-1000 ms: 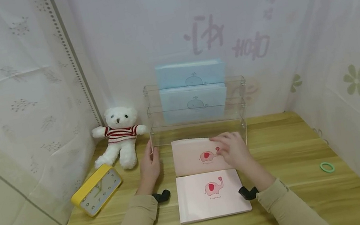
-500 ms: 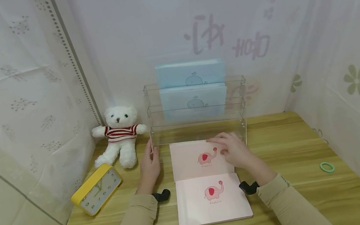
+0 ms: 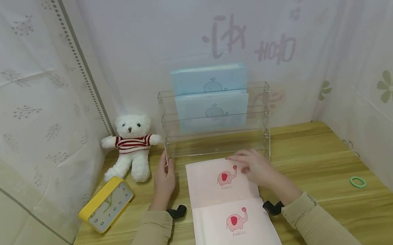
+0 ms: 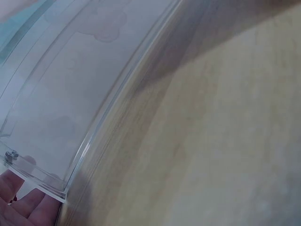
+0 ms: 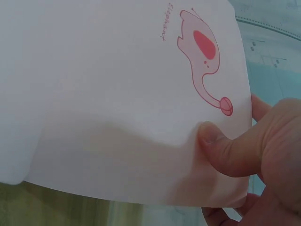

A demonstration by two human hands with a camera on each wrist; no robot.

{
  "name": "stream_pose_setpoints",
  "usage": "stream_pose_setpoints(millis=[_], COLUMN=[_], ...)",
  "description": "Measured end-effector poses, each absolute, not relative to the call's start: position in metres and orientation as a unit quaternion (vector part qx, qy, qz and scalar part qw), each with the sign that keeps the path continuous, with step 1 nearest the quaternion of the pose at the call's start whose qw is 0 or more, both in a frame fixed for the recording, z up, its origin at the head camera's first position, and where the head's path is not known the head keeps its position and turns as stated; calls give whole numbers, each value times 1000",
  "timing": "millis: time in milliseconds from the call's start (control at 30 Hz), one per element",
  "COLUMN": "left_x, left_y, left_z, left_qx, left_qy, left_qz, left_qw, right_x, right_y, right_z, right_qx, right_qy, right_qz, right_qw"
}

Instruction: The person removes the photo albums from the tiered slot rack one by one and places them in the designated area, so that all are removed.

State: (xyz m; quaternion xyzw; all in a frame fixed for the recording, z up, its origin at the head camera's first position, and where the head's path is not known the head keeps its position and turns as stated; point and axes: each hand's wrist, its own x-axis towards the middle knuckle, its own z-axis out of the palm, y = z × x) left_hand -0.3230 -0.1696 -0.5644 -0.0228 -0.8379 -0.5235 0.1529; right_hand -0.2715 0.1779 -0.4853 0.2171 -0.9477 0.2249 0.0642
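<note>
My right hand point(image 3: 259, 169) pinches the right edge of a pink elephant notebook point(image 3: 203, 176), just in front of a clear tiered rack point(image 3: 220, 142). Thumb on the cover and fingers behind it show in the right wrist view, where the notebook point(image 5: 127, 89) fills much of the picture. A second pink elephant notebook point(image 3: 217, 241) lies nearer me, meeting the lower edge of the first. My left hand point(image 3: 164, 180) grips the rack's left side near its base. Its fingers point(image 4: 41, 205) partly show against the rack's corner in the left wrist view.
Two light blue whale notebooks point(image 3: 194, 112) stand in the rack's upper tiers. To the left sit a white teddy bear point(image 3: 133, 144) in a striped top and a yellow alarm clock point(image 3: 106, 205). A green ring point(image 3: 358, 182) lies on the wooden table point(image 3: 328, 222) at the right.
Both pink notebooks have moved toward me, away from the rack. My right hand has come slightly nearer with them, while my left hand has stayed at the rack.
</note>
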Motion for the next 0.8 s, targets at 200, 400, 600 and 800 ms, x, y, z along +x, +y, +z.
stream_pose_setpoints(millis=[200,400,600,800], left_x=[-322,-322,-324,-324], left_y=[-169,-170,-171,-170], left_z=[-564,-562,-563,-565], left_qx=[-26,-27,-24,-24], left_qy=[-834,-833,-836,-836], left_qz=[-531,-535,-529,-529], left_qw=[149,138,144,144], right_x=[-272,-270,-265,-264], right_y=[177,173,168,170], right_z=[-492,-496,-499,-507], right_qx=[204,195,181,179], right_qy=[-954,-967,-969,-965], right_qz=[217,158,161,189], right_qw=[42,49,48,35])
